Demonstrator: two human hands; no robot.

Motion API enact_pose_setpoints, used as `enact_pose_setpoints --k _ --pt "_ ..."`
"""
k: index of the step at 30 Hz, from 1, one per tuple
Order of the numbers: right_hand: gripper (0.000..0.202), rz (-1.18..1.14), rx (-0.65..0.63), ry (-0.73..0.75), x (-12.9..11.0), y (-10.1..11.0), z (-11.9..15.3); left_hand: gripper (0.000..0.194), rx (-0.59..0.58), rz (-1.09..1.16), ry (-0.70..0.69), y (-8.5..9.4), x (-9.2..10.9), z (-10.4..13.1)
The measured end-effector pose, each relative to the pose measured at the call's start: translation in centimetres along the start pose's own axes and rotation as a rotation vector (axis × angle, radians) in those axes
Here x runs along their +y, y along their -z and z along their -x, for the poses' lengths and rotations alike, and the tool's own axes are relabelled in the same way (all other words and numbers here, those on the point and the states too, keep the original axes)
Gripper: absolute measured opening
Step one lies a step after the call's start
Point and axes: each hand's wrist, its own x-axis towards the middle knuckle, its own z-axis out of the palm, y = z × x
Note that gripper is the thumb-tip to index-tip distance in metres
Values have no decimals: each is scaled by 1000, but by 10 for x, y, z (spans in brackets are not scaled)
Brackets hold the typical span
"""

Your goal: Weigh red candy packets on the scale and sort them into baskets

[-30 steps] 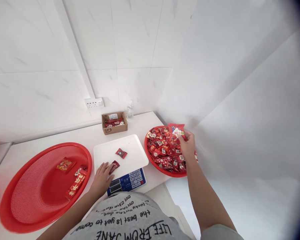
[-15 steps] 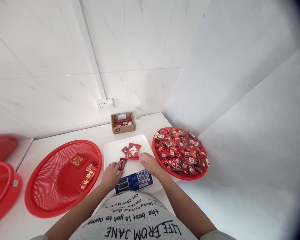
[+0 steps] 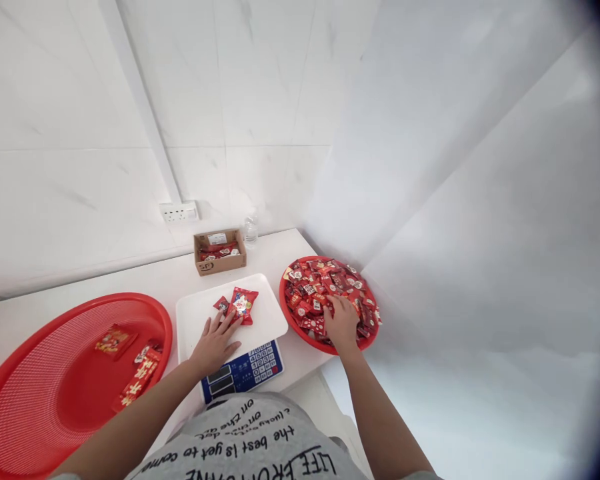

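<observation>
My left hand [image 3: 216,341] lies over the white pan [image 3: 195,303] of a digital scale, its fingers spread. Its fingertips reach the lower edge of a red snack packet [image 3: 243,305] and a smaller dark red packet [image 3: 222,305]. Whatever is under the palm is hidden. Over on the right, my right hand [image 3: 343,321] reaches down onto a heap of small red packets [image 3: 314,288] filling a round red basket [image 3: 286,313]. Its thumb and fingers are apart, and the fingertips touch the packets.
Below the pan is the scale's blue keypad panel [image 3: 243,370]. A larger red mesh basket [image 3: 45,373] on the left contains a few packets [image 3: 114,341]. Behind the scale stand a cardboard box [image 3: 223,265] with red packets inside and a clear plastic bottle [image 3: 251,229], near the wall.
My right hand has moved from the scale pan to the heaped basket. My left hand has spread flatter over the pan, and the small packet by its fingers is now out of sight. The view has turned right.
</observation>
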Motion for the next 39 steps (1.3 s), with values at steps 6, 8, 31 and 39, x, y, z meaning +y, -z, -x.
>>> enact_pose_setpoints --k 6,8,31,39 --pt "45 174 -99 -272 47 17 -13 52 15 -30 -34 -2 2 -2" --pt "42 156 -160 -288 51 18 -16 51 16 -34 -35 -3 3 0" --pt "40 -626 -402 128 -109 -52 39 76 66 150 101 -3 2 28" --pt "33 -312 -135 261 -43 -48 27 74 79 122 131 -3 6 0"
